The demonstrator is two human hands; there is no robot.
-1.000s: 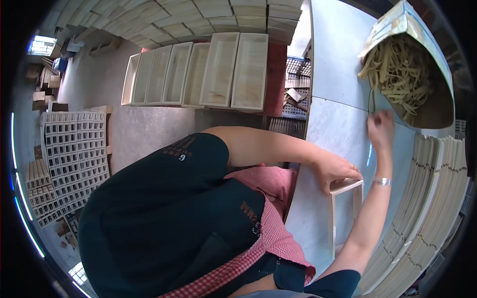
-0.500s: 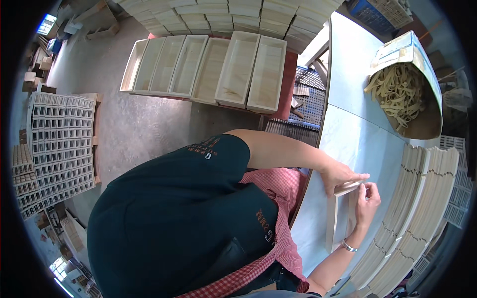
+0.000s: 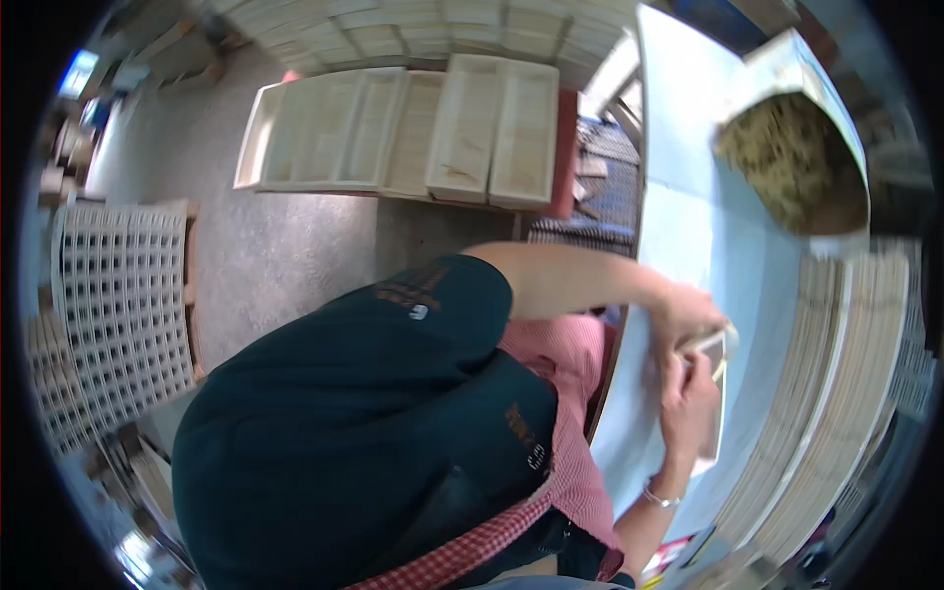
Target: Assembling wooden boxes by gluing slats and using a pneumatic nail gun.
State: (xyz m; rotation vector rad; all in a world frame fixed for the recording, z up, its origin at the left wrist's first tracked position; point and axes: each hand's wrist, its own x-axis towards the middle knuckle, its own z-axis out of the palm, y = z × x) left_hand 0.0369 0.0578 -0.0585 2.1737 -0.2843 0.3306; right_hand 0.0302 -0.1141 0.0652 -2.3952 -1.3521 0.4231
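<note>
Two blurred hands (image 3: 686,401) partly hide a pale wooden frame (image 3: 720,425).

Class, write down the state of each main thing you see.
Wooden frame: held, partly hidden
Left hand: gripping the frame
Right hand: touching the frame, grip unclear
Bracelet: worn
Bag: open
Strips: heaped in the bag
Wooden boxes: open-topped, in a row
Wooden slats: stacked

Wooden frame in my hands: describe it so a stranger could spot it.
Find the bluish tabletop, then the left hand and right hand over its lower half. Both touch the wooden frame, a lone one, unlike the tightly packed wooden stacks to its right.
</note>
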